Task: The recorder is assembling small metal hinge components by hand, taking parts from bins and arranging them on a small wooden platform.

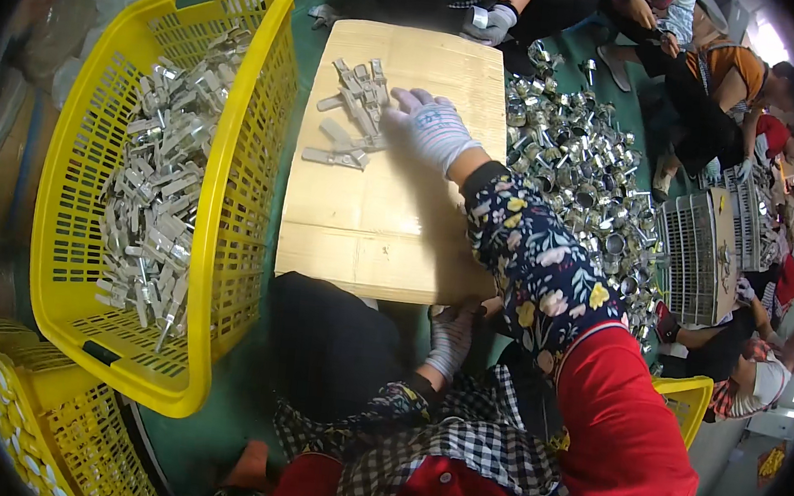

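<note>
right hand (432, 127), in a white knit glove, reaches far over the cardboard sheet (392, 200) that serves as a low desk on the green floor. fingers spread flat, resting at the right edge of a small heap of flat metal brackets (355, 110); grip isn't pinching anything i can see, more a palm-down press, prob to gather or hold the pieces steady. arm wears a dark floral sleeve (539, 262).

left hand (451, 334), also gloved, sits near, at the near edge of the cardboard, fingers curled down toward the edge; can't tell if it's closed on anything, it's in shadow.

left of the cardboard: a big yellow plastic basket (245, 138), well filled w/ the same kind of metal brackets (159, 187), set close so parts are within reach. a second yellow basket (28, 404) at near left, contents pale & unclear.

right of the cardboard: a wide pile of shiny metal rings/short tubes (585, 180) loose on the floor. far side, another person's gloved hand (490, 23) at the cardboard's far edge. more people sit at far right by grey crates (693, 248).
</note>
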The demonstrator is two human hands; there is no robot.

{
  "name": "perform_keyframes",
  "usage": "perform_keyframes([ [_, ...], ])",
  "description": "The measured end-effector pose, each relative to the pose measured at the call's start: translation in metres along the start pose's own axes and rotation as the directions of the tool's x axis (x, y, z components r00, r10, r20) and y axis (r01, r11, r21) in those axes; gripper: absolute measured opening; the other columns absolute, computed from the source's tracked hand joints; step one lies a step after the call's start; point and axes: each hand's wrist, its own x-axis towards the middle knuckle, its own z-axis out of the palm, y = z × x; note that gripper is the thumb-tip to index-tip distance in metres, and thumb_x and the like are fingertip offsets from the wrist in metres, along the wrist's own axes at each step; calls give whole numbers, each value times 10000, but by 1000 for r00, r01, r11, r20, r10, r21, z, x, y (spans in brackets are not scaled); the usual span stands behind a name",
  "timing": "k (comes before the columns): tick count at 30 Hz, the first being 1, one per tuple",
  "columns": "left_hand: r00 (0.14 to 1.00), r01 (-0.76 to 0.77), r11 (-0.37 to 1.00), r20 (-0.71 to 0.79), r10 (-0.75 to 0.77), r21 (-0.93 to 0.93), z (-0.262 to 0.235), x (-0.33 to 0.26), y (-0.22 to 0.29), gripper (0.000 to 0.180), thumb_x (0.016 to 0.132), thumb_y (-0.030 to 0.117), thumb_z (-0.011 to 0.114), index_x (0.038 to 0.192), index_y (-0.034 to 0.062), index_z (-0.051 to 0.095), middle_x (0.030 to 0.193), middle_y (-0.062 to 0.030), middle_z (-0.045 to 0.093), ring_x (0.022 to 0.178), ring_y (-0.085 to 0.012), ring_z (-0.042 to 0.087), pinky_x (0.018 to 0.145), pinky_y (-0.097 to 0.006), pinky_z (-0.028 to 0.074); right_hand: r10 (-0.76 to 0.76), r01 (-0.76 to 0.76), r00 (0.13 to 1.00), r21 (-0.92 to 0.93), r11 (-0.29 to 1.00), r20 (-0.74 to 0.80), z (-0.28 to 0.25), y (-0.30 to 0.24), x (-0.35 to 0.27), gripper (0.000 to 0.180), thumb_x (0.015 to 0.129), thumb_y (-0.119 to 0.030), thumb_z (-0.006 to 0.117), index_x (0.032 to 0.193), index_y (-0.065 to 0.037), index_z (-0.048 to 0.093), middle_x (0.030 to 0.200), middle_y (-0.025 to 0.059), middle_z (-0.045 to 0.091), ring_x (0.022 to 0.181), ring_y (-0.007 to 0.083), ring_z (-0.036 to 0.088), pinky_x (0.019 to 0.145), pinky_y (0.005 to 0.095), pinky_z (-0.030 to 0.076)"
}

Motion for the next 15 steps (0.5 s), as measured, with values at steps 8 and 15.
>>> perform_keyframes([
  [8,1000,27,988,11,-29,150,-3,9,-13,277,852,238,585,828,-34,632,741,-154,622,676,-207,560,652,-333,432,-6,-31,974,160,987,225,-14,17,-22,274,731,-87,610,1005,-93,600,961,157,591,922,318,589,788,386,480],
  [15,988,156,987,2,-157,37,4,-2,28,361,879,327,577,743,-6,612,683,9,572,589,-102,509,575,-262,424,455,-298,886,860,414,88,-37,49,-87,306,800,-170,678,1042,3,607,856,40,655,757,108,578,692,248,481],
])
